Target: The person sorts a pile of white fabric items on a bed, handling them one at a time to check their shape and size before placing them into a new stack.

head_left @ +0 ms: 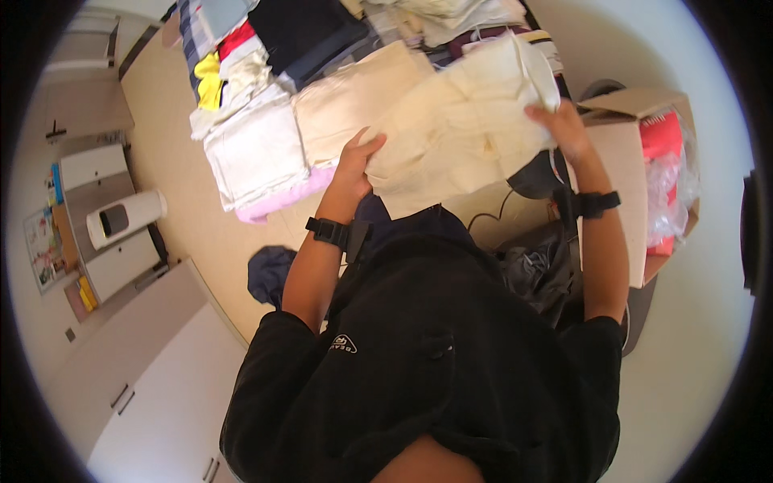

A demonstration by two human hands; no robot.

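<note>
A cream-coloured piece of folded cloth [459, 133] is stretched between my two hands, in front of my body. My left hand [355, 161] pinches its left edge, the thumb lying on top. At its upper right edge my right hand [564, 127] grips it, thumb over the cloth and the other fingers hidden behind. Faint yellowish marks and creases show on its surface. Just beyond it lies a peach-coloured folded cloth [342, 101], partly covered by the held one. To the left sits a stack of white folded cloth [256, 149], with a pink cloth [282, 199] beneath.
Black folded cloth [302, 36] and a small yellow cloth [209, 80] lie farther back among several piles. At the right stands an open cardboard box [616, 181] with red and clear plastic packaging inside. A dark blue cloth item [270, 272] rests low at the left.
</note>
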